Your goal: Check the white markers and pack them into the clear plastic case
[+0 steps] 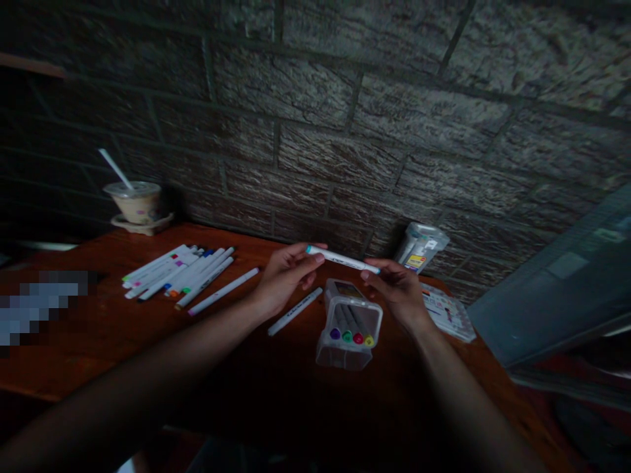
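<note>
The left fingers (312, 263) are closed around one end of a white marker (342, 259), thumb against the barrel, and the right fingers (377, 278) pinch the other end. The marker spans the gap between them, tips showing turquoise-blue, and dark lettering along its barrel is too small to read. Below the gap between the fingers, a clear case (327, 348) sits on the desk (276, 387), with markers inside showing purple, green, red and yellow ends. Below the left fingers lies a loose marker (296, 311), its dark print likewise unreadable. Left of those fingers is a purple-ended marker (224, 291), then a pile of markers (185, 269), and farther off a cup (139, 202) with a straw (116, 169), set in a holder (142, 225). Behind the right fingers stands a clear container (424, 244) with a yellow and blue label whose words are blurred. To their right lies a flat clear package (449, 311) with illegible print.
</note>
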A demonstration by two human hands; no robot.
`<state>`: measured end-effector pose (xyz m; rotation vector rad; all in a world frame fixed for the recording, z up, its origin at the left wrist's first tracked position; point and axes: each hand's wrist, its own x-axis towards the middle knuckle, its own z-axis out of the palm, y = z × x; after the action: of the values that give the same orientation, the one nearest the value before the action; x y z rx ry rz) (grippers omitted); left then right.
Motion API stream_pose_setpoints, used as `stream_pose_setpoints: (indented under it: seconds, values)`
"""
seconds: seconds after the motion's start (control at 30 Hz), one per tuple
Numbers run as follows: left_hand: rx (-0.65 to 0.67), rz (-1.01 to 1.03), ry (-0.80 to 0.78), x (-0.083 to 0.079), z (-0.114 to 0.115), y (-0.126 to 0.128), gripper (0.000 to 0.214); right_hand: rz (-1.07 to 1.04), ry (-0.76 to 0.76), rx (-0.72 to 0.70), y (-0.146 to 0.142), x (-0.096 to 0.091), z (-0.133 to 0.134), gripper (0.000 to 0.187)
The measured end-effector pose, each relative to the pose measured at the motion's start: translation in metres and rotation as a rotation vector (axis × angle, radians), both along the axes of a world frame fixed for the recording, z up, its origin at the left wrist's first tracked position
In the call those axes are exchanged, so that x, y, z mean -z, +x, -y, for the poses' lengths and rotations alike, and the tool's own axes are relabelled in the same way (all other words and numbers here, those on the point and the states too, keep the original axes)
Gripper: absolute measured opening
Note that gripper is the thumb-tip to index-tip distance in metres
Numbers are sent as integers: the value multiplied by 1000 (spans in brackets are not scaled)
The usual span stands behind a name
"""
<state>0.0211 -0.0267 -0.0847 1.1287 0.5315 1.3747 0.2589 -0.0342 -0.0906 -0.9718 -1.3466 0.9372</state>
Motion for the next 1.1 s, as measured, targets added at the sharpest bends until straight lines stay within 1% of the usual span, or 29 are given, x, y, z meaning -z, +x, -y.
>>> stream_pose_setpoints:
  seconds: [0.23, 0.53, 0.83, 0.93, 1.0, 1.1]
  values:
    - [-9, -42, 63, 4, -1, 1, 28, 34, -12, -5, 0, 0, 0, 31]
    - [27, -65, 94, 8, -3, 1, 30, 30, -13, -46, 3, 6, -4, 30]
    - [41, -72, 119, 10, -3, 1, 31, 52, -37, -47, 3, 3, -3, 36]
    - [13, -71, 142, 7, -3, 0, 31, 64, -40, -65, 2, 2, -2, 35]
    - [-23, -86, 188, 3, -1, 0, 31, 57, -40, -84, 2, 1, -1, 34]
    - [-111, -134, 283, -3, 2, 1, 22, 58, -27, -115, 2, 1, 1, 30]
